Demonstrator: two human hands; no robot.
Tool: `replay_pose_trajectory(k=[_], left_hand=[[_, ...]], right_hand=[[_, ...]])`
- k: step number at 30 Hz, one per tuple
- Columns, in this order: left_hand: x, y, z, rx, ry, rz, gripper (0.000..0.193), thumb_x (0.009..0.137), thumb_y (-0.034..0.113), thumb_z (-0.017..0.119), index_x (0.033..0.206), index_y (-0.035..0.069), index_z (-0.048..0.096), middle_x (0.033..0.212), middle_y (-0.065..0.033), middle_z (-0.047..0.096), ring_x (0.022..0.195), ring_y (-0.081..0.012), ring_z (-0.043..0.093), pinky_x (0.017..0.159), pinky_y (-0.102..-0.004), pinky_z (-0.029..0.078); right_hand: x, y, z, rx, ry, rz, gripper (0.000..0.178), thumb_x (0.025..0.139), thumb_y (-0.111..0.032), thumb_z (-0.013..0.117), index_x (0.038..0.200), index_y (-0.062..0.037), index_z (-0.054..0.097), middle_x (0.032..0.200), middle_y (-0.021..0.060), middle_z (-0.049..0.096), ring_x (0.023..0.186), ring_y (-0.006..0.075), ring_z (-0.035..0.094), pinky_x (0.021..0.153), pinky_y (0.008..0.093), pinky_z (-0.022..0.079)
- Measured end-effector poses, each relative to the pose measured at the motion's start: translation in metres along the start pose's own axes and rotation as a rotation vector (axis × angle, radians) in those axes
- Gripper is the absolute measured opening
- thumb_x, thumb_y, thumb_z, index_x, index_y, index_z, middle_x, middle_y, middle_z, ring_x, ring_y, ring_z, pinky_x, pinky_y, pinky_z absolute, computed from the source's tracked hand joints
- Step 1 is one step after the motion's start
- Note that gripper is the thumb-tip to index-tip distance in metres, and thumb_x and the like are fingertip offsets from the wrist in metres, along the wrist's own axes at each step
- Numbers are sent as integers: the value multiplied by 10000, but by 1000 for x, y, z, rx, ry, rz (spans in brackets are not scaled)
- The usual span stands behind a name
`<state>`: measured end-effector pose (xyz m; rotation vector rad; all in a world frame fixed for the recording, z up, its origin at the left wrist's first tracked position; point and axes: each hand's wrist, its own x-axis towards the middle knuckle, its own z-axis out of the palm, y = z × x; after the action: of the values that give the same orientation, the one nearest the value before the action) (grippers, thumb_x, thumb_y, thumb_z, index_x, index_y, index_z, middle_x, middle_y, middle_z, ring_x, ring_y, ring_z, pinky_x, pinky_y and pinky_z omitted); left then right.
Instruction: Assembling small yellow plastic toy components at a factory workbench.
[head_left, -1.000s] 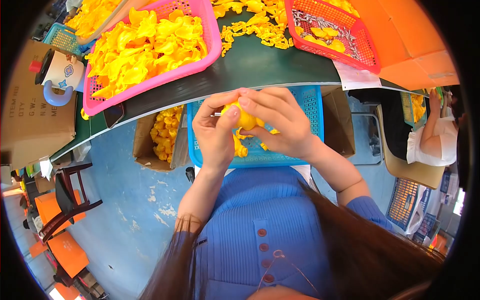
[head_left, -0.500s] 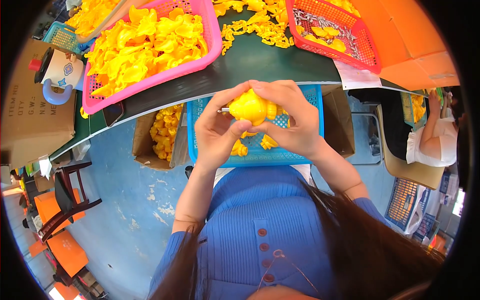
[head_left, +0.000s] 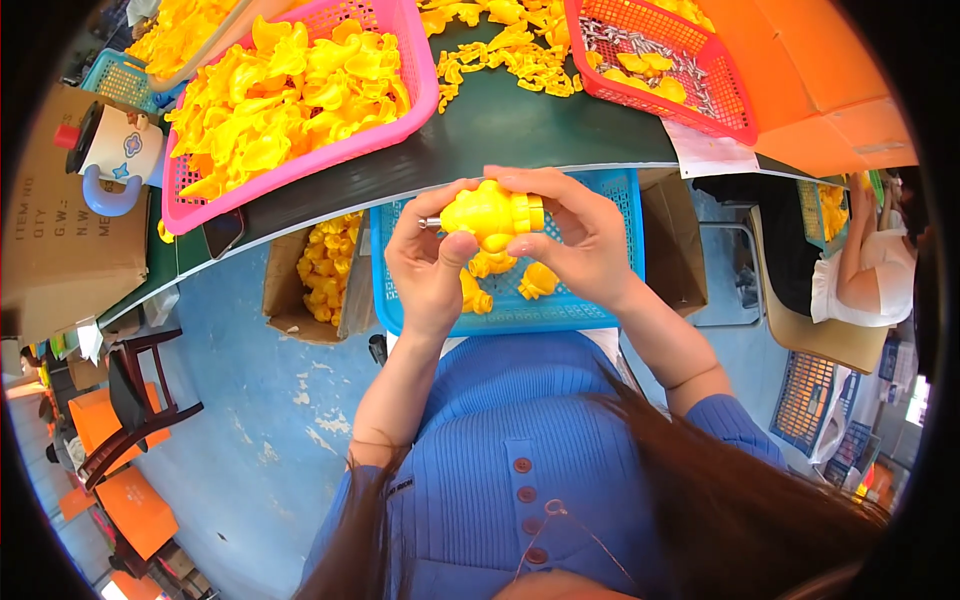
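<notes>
Above the blue tray, both hands hold a rounded yellow plastic toy part point(head_left: 488, 216). A short metal pin point(head_left: 430, 222) sticks out of its left end, and a ridged collar forms its right end. My left hand point(head_left: 428, 270) grips the left side, thumb against the lower face near the pin. My right hand point(head_left: 580, 235) curls round the other side, its index finger along the top and its thumb by the collar. Beneath them, a blue perforated tray point(head_left: 385, 290) rests at my lap, holding several similar yellow parts point(head_left: 538, 281).
On the dark green table point(head_left: 500, 125) stand a pink basket point(head_left: 425, 85) of yellow shells and a red basket point(head_left: 735, 105) with metal pins. Small yellow pieces point(head_left: 520, 55) lie between. Below left is a carton point(head_left: 285, 290) of yellow parts. A co-worker's arm point(head_left: 862, 275) shows at right.
The yellow part has turned in my hands, so its ridged collar now shows at the right. My right fingers have shifted back, uncovering more of it.
</notes>
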<state>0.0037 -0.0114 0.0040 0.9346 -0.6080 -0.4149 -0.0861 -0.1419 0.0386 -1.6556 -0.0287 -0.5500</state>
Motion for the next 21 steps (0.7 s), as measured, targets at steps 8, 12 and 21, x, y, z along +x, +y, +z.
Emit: replay_pose_trajectory(k=[8,12,21], left_hand=[[3,-13,-20,283,-170,-379,385,789,213,691,1091,13,560,990,-59,607,889,-119,574,787,-260,463],[-9,-24,-16,744,-385,-424,471,761,221,703,1165,49,534,1087,-106,609,956,-208,605,827,-294,463],[1,2,-5,1031,-294,-169,378,766,267,677,1077,65,601,1010,-117,628,921,-283,604,770,-340,480]], right_hand=[[0,10,-32,-224,-123,336,263,743,-50,683,992,11,621,1124,157,588,988,169,581,843,286,465],[53,2,-51,-260,104,290,261,795,-165,653,993,4,642,976,102,657,868,133,604,743,262,475],[249,98,-70,-1183,-272,-122,231,725,-224,666,910,-87,683,915,102,613,969,259,558,853,389,427]])
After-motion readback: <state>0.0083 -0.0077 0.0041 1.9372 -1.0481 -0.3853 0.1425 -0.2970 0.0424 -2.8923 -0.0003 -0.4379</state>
